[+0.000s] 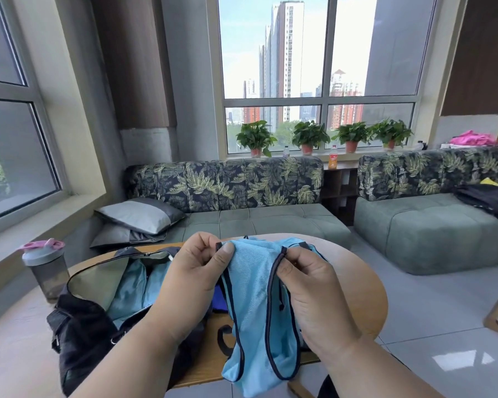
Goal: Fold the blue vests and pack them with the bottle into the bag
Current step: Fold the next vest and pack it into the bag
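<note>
Head: vest (pixel 253 285) vertical, straps up

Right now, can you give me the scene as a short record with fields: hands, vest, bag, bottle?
left hand: pinches one top corner of the vest
right hand: pinches the other top corner
vest: light blue, dark trim, held up, hanging over the table
bag: black, unzipped, on the table; blue cloth already inside
bottle: grey, pink lid, left of the bag, not packed yet

Bright daylight floods through the window (pixel 319 73), glaring on the floor tiles (pixel 460 360); wide-angle distortion bends the edges.
</note>
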Available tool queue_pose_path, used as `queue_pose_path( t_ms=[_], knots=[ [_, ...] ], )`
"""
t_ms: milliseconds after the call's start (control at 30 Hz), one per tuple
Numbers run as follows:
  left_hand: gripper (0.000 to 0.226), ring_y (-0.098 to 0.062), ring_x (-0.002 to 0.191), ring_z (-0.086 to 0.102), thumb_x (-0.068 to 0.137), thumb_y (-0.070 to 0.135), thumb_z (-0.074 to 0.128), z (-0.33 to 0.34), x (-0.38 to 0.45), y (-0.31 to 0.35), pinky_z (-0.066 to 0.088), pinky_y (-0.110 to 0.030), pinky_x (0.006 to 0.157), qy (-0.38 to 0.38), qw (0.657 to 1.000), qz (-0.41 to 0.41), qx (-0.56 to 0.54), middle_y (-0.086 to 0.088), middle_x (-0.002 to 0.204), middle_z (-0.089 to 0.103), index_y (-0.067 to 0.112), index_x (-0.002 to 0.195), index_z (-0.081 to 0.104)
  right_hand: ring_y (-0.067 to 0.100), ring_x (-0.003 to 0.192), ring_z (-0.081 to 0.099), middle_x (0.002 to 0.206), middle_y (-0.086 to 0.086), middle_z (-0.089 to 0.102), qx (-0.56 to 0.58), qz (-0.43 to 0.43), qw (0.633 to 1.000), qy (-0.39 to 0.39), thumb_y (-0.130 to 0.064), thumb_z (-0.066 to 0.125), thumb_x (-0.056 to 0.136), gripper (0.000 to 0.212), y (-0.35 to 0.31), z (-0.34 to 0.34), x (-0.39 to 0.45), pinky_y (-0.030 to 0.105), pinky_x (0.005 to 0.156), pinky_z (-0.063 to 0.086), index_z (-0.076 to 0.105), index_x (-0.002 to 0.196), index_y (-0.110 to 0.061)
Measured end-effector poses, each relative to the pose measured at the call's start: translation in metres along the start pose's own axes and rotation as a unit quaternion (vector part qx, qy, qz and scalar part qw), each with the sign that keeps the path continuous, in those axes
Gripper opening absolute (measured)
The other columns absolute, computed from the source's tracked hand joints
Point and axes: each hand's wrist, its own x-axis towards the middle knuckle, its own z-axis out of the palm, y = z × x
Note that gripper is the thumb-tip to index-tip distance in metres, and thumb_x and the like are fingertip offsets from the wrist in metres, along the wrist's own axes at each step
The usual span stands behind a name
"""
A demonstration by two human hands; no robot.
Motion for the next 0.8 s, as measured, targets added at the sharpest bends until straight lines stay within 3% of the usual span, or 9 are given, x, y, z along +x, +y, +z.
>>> queue_pose_path(
  t_ms=[100, 200, 333, 433, 533, 600, 700, 800],
  knots=[
    [0.029, -0.019, 0.075, 0.036, 0.094, 0.041, 0.078, -0.003, -0.001, 0.002, 0.033, -0.03, 0.064, -0.012, 1.0, -0.009, 0.0, -0.006, 0.076, 0.045, 0.025, 0.083, 0.056, 0.039, 0.09, 0.069, 0.1, 0.027, 0.074, 0.007, 0.005, 1.0, -0.001, -0.048, 0.08, 0.084, 0.045, 0.0, 0.0, -0.002, 0.069, 0.092, 0.052, 0.077, 0.097, -0.005],
    [0.023, -0.008, 0.067, 0.041, 0.091, 0.034, 0.068, -0.001, -0.003, 0.003, 0.039, -0.017, 0.059, -0.02, 1.0, -0.012, -0.008, 0.003, 0.071, 0.048, 0.017, 0.088, 0.052, 0.033, 0.09, 0.065, 0.101, 0.031, 0.071, -0.002, 0.002, 1.0, 0.001, -0.057, 0.079, 0.085, 0.055, 0.001, 0.002, -0.002, 0.07, 0.091, 0.05, 0.075, 0.097, -0.004],
    [0.025, -0.006, 0.066, 0.049, 0.091, 0.029, 0.066, 0.004, -0.005, 0.002, 0.043, -0.014, 0.058, -0.019, 0.999, -0.036, -0.034, 0.006, 0.074, 0.056, 0.01, 0.097, 0.051, 0.029, 0.086, 0.063, 0.097, 0.031, 0.07, -0.024, -0.01, 1.0, -0.002, -0.056, 0.077, 0.086, 0.053, 0.002, 0.004, -0.002, 0.067, 0.087, 0.052, 0.074, 0.092, -0.004],
    [0.036, -0.015, 0.092, 0.071, 0.09, 0.028, 0.074, 0.002, -0.003, 0.0, 0.054, -0.027, 0.083, -0.043, 0.991, -0.1, -0.08, 0.0, 0.102, 0.076, 0.013, 0.12, 0.061, 0.041, 0.085, 0.065, 0.098, 0.033, 0.069, -0.031, -0.017, 0.999, -0.003, -0.057, 0.077, 0.086, 0.054, 0.002, 0.004, -0.001, 0.069, 0.087, 0.05, 0.074, 0.092, -0.004],
    [0.053, -0.03, 0.118, 0.071, 0.088, 0.027, 0.079, -0.003, -0.001, 0.002, 0.052, -0.044, 0.104, -0.096, 0.976, -0.164, -0.105, -0.014, 0.127, 0.074, 0.019, 0.138, 0.063, 0.055, 0.094, 0.063, 0.099, 0.032, 0.07, -0.03, -0.011, 0.999, -0.009, -0.057, 0.078, 0.085, 0.052, 0.003, 0.002, -0.001, 0.072, 0.089, 0.052, 0.076, 0.093, -0.006],
    [0.048, -0.035, 0.118, 0.07, 0.088, 0.028, 0.074, -0.006, 0.0, 0.003, 0.054, -0.046, 0.104, -0.126, 0.972, -0.175, -0.092, -0.021, 0.127, 0.072, 0.01, 0.133, 0.069, 0.054, 0.094, 0.065, 0.097, 0.03, 0.072, -0.037, -0.006, 0.999, -0.017, -0.055, 0.079, 0.084, 0.049, 0.002, 0.0, -0.001, 0.071, 0.088, 0.053, 0.075, 0.091, -0.006],
    [0.03, -0.036, 0.099, 0.072, 0.088, 0.028, 0.076, -0.007, 0.001, 0.003, 0.058, -0.041, 0.089, -0.132, 0.973, -0.174, -0.072, -0.027, 0.113, 0.074, 0.005, 0.107, 0.078, 0.051, 0.087, 0.067, 0.095, 0.03, 0.072, -0.045, 0.003, 0.998, -0.04, -0.046, 0.082, 0.083, 0.04, 0.003, -0.002, 0.0, 0.071, 0.086, 0.054, 0.073, 0.088, -0.007],
    [0.016, -0.03, 0.085, 0.069, 0.09, 0.025, 0.076, -0.007, 0.003, 0.005, 0.055, -0.035, 0.077, -0.125, 0.977, -0.155, -0.072, -0.02, 0.096, 0.074, 0.01, 0.093, 0.078, 0.03, 0.075, 0.059, 0.083, 0.014, 0.067, -0.045, -0.014, 0.998, -0.051, -0.032, 0.085, 0.079, 0.031, 0.006, -0.003, 0.0, 0.053, 0.077, 0.054, 0.061, 0.085, -0.014]
  ],
)
